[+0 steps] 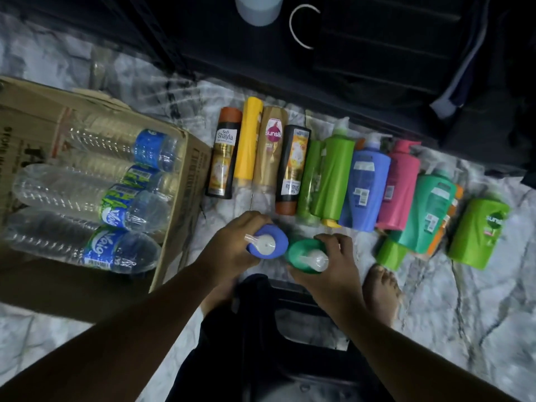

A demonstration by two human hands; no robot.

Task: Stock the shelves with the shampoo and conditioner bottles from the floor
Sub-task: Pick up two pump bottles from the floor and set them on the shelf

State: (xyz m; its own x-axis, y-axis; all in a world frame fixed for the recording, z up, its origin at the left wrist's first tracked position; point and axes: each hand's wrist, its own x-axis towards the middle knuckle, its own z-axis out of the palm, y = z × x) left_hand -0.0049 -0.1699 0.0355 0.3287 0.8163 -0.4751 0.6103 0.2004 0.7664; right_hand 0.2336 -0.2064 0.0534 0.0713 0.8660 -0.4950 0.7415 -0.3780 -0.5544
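Note:
My left hand [232, 242] grips a blue pump bottle [277, 242], seen from above with its white pump head facing me. My right hand [333, 262] grips a teal-green pump bottle [298, 250] the same way. Both are held upright just above the marble floor. Beyond them a row of several shampoo and conditioner bottles lies flat on the floor: a black Shayla bottle [223, 155], a yellow one [248, 140], a gold Sunsilk one [269, 149], green ones [333, 175], a blue one [365, 184], a pink one [401, 184]. The dark shelf unit [362, 53] stands behind the row.
A cardboard box [34, 117] with several clear water bottles [87, 192] lies open at the left. A white container [258, 10] and a white ring [301, 27] sit on the shelf. My bare foot [380, 291] is at the right, and a dark stool [304, 314] is beneath me.

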